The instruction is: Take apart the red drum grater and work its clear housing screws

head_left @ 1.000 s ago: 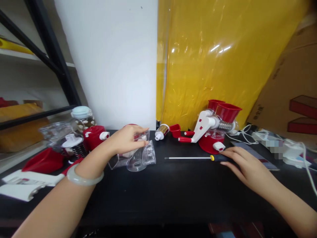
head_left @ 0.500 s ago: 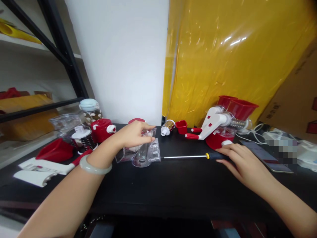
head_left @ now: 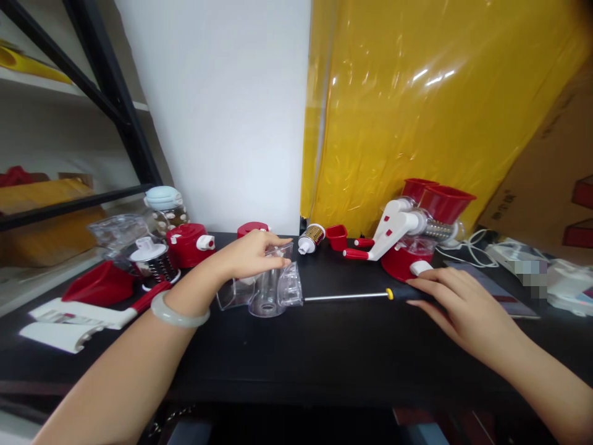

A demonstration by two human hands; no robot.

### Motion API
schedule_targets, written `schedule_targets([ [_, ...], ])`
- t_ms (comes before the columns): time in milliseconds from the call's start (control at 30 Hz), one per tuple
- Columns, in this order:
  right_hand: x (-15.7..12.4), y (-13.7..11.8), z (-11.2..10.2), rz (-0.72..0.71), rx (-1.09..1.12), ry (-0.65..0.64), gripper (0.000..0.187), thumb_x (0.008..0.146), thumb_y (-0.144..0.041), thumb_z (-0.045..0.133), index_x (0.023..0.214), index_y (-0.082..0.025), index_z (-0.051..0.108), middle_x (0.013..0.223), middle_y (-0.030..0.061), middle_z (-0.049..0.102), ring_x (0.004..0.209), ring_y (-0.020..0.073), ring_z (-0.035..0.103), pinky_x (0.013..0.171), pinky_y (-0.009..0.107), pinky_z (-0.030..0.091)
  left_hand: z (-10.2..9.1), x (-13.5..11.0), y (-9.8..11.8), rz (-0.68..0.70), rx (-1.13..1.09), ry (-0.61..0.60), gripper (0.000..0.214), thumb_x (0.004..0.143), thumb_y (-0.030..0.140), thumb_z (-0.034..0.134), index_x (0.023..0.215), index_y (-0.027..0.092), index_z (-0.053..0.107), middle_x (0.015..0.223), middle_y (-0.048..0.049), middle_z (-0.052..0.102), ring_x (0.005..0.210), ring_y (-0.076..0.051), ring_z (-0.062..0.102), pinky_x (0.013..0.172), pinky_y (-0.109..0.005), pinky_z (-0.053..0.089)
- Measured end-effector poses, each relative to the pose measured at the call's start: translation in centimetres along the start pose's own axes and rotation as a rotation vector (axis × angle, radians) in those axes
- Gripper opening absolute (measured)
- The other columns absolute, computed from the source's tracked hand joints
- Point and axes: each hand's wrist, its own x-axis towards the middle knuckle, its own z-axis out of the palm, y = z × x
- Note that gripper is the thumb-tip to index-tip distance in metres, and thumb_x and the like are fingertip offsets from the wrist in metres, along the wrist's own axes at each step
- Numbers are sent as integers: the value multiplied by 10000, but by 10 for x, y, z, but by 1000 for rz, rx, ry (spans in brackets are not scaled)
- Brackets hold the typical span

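Observation:
My left hand [head_left: 262,253] is closed around the top of a clear plastic grater body [head_left: 269,296], which rests on the black table. In my right hand [head_left: 451,296] is the dark handle of a long screwdriver [head_left: 347,297] with a yellow collar. Its thin metal shaft lies almost level, and the tip meets the right side of the clear body; whether it sits inside a screw hole cannot be seen. My fingers partly cover the handle. Behind my left hand, a red grater base [head_left: 252,229] is partly hidden.
Two assembled rotary graters [head_left: 426,228] stand at the right near a phone [head_left: 493,290] and cables. A drum blade [head_left: 312,238] and small red pusher [head_left: 336,237] lie at the back. Left are another red base [head_left: 188,245], a red hopper [head_left: 99,283] and a white crank [head_left: 83,315].
The whole view has shifted slightly. Both hands keep their holds, and the screwdriver tip remains against the clear body.

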Motion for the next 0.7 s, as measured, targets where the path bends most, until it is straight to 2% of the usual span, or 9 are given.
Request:
schedule_targets([
  [133, 2, -1, 2, -19, 31, 7, 221, 955, -251, 641, 1168, -192, 640, 1086, 106, 689, 997, 252, 661, 861, 408, 545, 3, 0, 4, 5, -51, 0, 604, 858, 478, 673, 1374, 166, 674, 1345, -169, 701, 1064, -297, 711, 918, -413, 532],
  [300, 2, 3, 10, 5, 120, 22, 212, 948, -224, 644, 1160, -208, 639, 1094, 100, 657, 1015, 232, 675, 865, 368, 568, 8, 1, 6, -13, -45, -24, 632, 854, 480, 661, 1379, 128, 663, 1341, -186, 698, 1116, -306, 701, 952, -410, 519],
  [433, 2, 5, 13, 20, 212, 52, 221, 928, -204, 663, 1146, -234, 657, 1067, 77, 655, 995, 221, 687, 847, 358, 582, 9, 2, 5, -23, -91, -40, 540, 854, 459, 653, 1278, 134, 728, 1330, -172, 708, 1111, -300, 704, 949, -401, 524],
  [700, 10, 3, 0, -25, 179, 183, 281, 883, -103, 668, 1111, -262, 712, 1064, 76, 652, 942, 218, 669, 779, 364, 566, 12, 3, 1, -6, -195, -40, 431, 827, 422, 701, 1166, 165, 773, 1076, -110, 794, 975, -270, 729, 870, -368, 556],
])
